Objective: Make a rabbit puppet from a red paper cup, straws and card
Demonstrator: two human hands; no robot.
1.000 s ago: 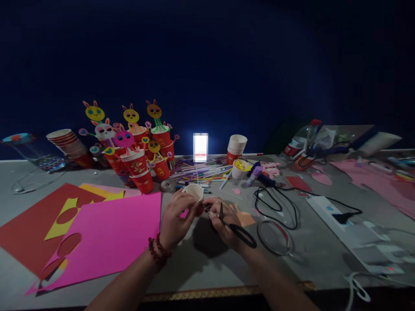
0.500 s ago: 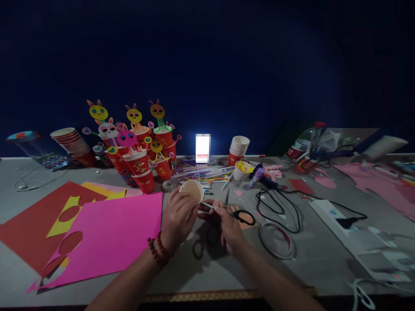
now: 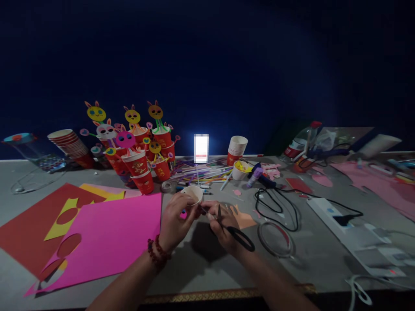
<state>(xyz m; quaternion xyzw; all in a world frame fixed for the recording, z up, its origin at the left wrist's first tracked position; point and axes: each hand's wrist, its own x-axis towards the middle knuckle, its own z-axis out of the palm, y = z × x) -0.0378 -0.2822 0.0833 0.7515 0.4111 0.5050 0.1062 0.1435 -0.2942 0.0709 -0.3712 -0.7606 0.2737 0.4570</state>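
My left hand (image 3: 177, 218) is closed around a paper cup (image 3: 195, 192), whose white inside shows in its tilted mouth. Close against the right side of the cup is my right hand (image 3: 223, 231), closed on black-handled scissors (image 3: 241, 239). The scissors are spread, with one dark blade pointing up past the fingers and the other toward the cup's side. Whether that tip touches or pierces the wall is hidden by my fingers. A small pink and blue patch (image 3: 183, 214) shows between the fingers of my left hand.
Pink card (image 3: 129, 233) and other coloured sheets lie at left. Behind them stand red cups (image 3: 140, 162) with paper rabbit faces. Straws and pens (image 3: 202, 172) lie at the back middle. A glue stick (image 3: 255, 177), tape ring (image 3: 275, 239), black cable (image 3: 279, 203) and power strip (image 3: 343, 237) are at right.
The cup has tipped, showing less of its inside, and moved slightly down. The scissors have turned in my right hand, their handle loop swinging lower. The view has shifted slightly.
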